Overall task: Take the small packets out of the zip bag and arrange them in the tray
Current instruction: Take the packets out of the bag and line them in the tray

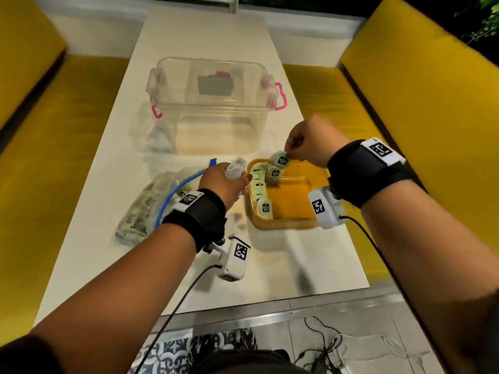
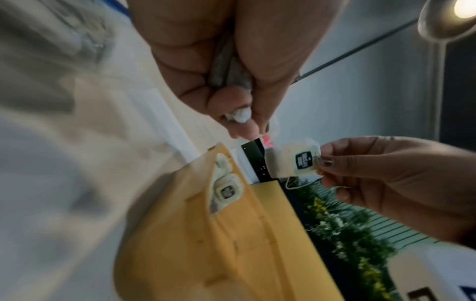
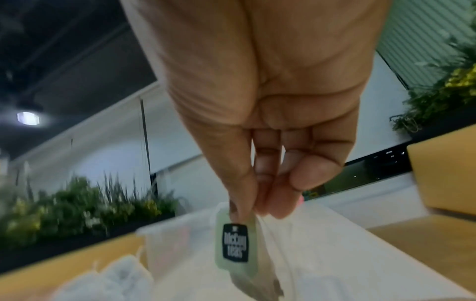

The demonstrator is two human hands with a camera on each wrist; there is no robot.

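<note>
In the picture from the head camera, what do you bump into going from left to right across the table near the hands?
Zip bag → left hand gripping a bunch of packets → row of tea packets in the yellow tray → right hand pinching one tea packet.

Right hand pinches hanging tea packet.

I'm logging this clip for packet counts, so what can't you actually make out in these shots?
- Head view: packets in the zip bag are blurred behind plastic; no count.
- Head and left wrist views: the left hand covers most of its packet bundle.
- Right wrist view: the right hand hides the held tea packet top; the yellow tray is cut off.
</note>
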